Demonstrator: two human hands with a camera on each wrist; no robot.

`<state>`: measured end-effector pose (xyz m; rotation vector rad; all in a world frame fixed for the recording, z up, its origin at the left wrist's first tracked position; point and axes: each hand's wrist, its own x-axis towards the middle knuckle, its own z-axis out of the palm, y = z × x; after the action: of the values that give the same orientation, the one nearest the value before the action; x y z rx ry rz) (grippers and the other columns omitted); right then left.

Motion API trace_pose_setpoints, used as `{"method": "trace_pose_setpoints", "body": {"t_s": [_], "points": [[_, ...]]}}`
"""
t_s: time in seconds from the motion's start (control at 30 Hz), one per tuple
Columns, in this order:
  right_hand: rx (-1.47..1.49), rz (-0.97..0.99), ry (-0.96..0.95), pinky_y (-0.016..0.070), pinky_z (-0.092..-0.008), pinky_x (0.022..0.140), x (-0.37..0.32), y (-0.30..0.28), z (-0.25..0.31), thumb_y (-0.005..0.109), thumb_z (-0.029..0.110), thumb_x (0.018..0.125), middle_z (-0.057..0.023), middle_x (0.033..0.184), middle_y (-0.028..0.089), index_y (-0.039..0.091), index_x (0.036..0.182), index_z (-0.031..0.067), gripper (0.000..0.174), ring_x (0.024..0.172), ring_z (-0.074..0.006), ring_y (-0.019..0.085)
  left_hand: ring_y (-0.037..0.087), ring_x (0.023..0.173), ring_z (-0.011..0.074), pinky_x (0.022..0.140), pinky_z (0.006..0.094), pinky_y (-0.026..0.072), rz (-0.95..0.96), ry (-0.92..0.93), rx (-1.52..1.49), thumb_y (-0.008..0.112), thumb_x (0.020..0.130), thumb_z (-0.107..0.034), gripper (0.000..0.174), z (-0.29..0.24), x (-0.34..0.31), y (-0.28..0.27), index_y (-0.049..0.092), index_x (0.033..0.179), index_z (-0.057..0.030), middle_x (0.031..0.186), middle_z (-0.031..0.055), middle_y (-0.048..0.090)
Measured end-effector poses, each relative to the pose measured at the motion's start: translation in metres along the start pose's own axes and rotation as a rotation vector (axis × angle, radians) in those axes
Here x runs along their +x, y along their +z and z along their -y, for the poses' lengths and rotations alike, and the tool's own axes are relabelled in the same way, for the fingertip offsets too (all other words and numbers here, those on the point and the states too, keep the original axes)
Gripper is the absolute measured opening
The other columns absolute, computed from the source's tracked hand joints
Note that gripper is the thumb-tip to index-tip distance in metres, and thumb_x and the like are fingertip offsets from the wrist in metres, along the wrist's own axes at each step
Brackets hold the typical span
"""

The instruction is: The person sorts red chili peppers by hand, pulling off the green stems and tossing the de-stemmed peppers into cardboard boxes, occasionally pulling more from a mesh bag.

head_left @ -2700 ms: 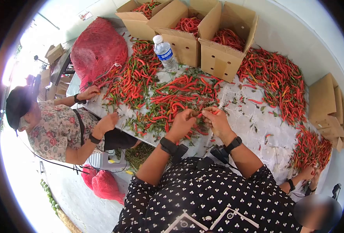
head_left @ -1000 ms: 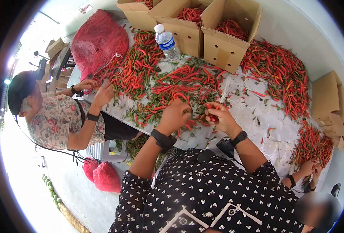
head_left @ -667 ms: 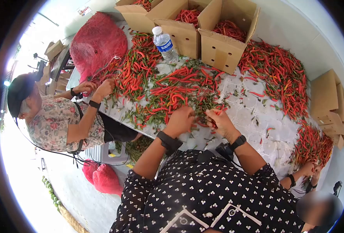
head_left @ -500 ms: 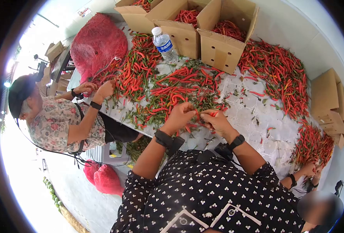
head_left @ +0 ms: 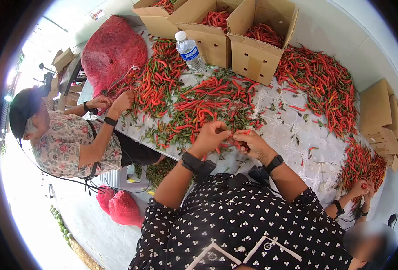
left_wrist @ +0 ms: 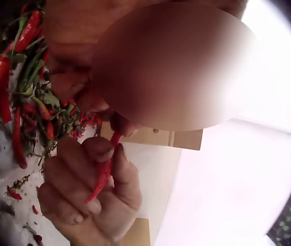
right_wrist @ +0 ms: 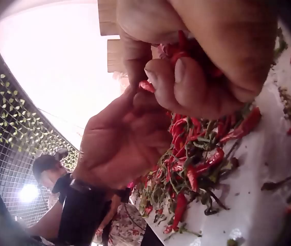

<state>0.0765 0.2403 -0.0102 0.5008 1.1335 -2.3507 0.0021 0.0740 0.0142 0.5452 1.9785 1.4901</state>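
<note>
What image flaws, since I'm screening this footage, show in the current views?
Head: fisheye curvature, dark corners, washed-out left side; left wrist: smooth blurred oval above the red chili, glare to its right; right wrist: blown-out white above the left hand, plus a bright light at lower left.

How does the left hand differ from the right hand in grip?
The left hand pinches one end of a red chili, while the right hand holds it farther along, between thumb and finger.
The right hand also has more chilies tucked in its curled fingers; no extra ones show in the left hand.
Both have a black band at the wrist.
</note>
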Motion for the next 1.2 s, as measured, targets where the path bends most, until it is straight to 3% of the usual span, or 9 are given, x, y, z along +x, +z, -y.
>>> {"method": "trace_pose_setpoints", "body": {"t_s": [0.13, 0.23, 0.3, 0.37, 0.6, 0.7, 0.8, 1.0, 1.2], "points": [[0.004, 0.051, 0.002, 0.0276, -0.0206, 0.038, 0.003, -0.003, -0.004, 0.055, 0.017, 0.082, 0.0014, 0.056, 0.046, 0.054, 0.073, 0.0073, 0.013, 0.042, -0.0060, 0.037, 0.056, 0.060, 0.0243, 0.053, 0.0344, 0.0421, -0.430, 0.478, 0.715, 0.062, 0.074, -0.015, 0.016, 0.003, 0.005, 0.004, 0.052, 0.071, -0.0029, 0.067, 0.0093, 0.054], [0.056, 0.050, 0.005, 0.0291, -0.0212, 0.038, -0.002, -0.005, -0.003, 0.054, 0.017, 0.082, 0.0010, 0.060, 0.047, 0.053, 0.073, 0.0079, 0.013, 0.044, -0.0072, 0.039, 0.054, 0.063, 0.0318, 0.055, 0.0419, 0.0415, -0.406, 0.225, 0.692, 0.062, 0.070, -0.017, 0.017, 0.001, 0.003, -0.010, 0.051, 0.066, -0.0046, 0.070, 0.0117, 0.054], [0.098, 0.032, 0.010, 0.0302, -0.0216, 0.039, -0.005, -0.008, -0.003, 0.053, 0.016, 0.083, 0.0002, 0.062, 0.048, 0.052, 0.074, 0.0079, 0.012, 0.046, -0.0082, 0.041, 0.056, 0.065, 0.0299, 0.056, 0.0423, 0.0429, -0.268, 0.144, 0.775, 0.062, 0.069, -0.018, 0.014, 0.010, 0.001, -0.014, 0.055, 0.068, -0.0059, 0.072, 0.0106, 0.054], [0.294, 0.045, -0.052, 0.0330, -0.0221, 0.040, -0.007, -0.015, -0.003, 0.050, 0.015, 0.084, -0.0020, 0.068, 0.050, 0.052, 0.079, 0.0075, 0.010, 0.053, -0.0114, 0.047, 0.056, 0.065, 0.0303, 0.054, 0.0411, 0.0435, -0.018, 0.404, 0.893, 0.061, 0.071, -0.022, 0.016, 0.020, -0.003, -0.010, 0.056, 0.069, -0.0058, 0.071, 0.0110, 0.054], [0.155, 0.055, -0.137, 0.0396, -0.0250, 0.047, -0.008, -0.026, -0.005, 0.048, 0.019, 0.088, -0.0039, 0.073, 0.051, 0.052, 0.087, 0.0055, 0.014, 0.062, -0.0157, 0.052, 0.057, 0.068, 0.0307, 0.057, 0.0412, 0.0461, 0.118, 0.356, 1.031, 0.058, 0.070, -0.019, 0.013, 0.031, -0.003, 0.010, 0.060, 0.073, -0.0062, 0.074, 0.0119, 0.056], [0.077, -0.015, -0.127, 0.0409, -0.0246, 0.048, -0.005, -0.032, -0.011, 0.051, 0.019, 0.088, -0.0034, 0.073, 0.052, 0.054, 0.088, 0.0052, 0.014, 0.061, -0.0145, 0.053, 0.059, 0.066, 0.0275, 0.056, 0.0377, 0.0472, -0.036, 0.441, 0.792, 0.058, 0.073, -0.016, 0.013, 0.017, 0.008, 0.004, 0.060, 0.077, -0.0034, 0.072, 0.0115, 0.057], [-0.036, -0.082, -0.146, 0.0406, -0.0238, 0.047, -0.002, -0.023, -0.010, 0.054, 0.018, 0.087, -0.0025, 0.072, 0.053, 0.054, 0.085, 0.0054, 0.013, 0.060, -0.0121, 0.052, 0.052, 0.059, 0.0091, 0.054, 0.0275, 0.0418, -0.034, -0.104, 0.105, 0.059, 0.080, -0.018, 0.017, -0.013, 0.011, -0.001, 0.061, 0.084, -0.0009, 0.068, 0.0036, 0.059], [-0.131, 0.000, -0.119, 0.0324, -0.0196, 0.043, 0.000, -0.013, -0.004, 0.058, 0.022, 0.085, 0.0025, 0.066, 0.053, 0.056, 0.083, 0.0081, 0.014, 0.050, -0.0046, 0.043, 0.054, 0.061, 0.0093, 0.055, 0.0274, 0.0441, 0.013, -0.114, -0.096, 0.061, 0.079, -0.017, 0.020, -0.012, 0.011, 0.004, 0.060, 0.086, 0.0013, 0.068, 0.0039, 0.060], [0.037, -0.131, -0.153, 0.0304, -0.0191, 0.042, -0.005, -0.015, 0.000, 0.059, 0.017, 0.084, 0.0024, 0.063, 0.052, 0.056, 0.082, 0.0070, 0.011, 0.049, -0.0045, 0.041, 0.055, 0.064, 0.0105, 0.057, 0.0279, 0.0450, 0.017, 0.172, 0.482, 0.062, 0.078, -0.017, 0.019, 0.008, -0.009, -0.010, 0.063, 0.085, 0.0014, 0.069, 0.0078, 0.061]]}}
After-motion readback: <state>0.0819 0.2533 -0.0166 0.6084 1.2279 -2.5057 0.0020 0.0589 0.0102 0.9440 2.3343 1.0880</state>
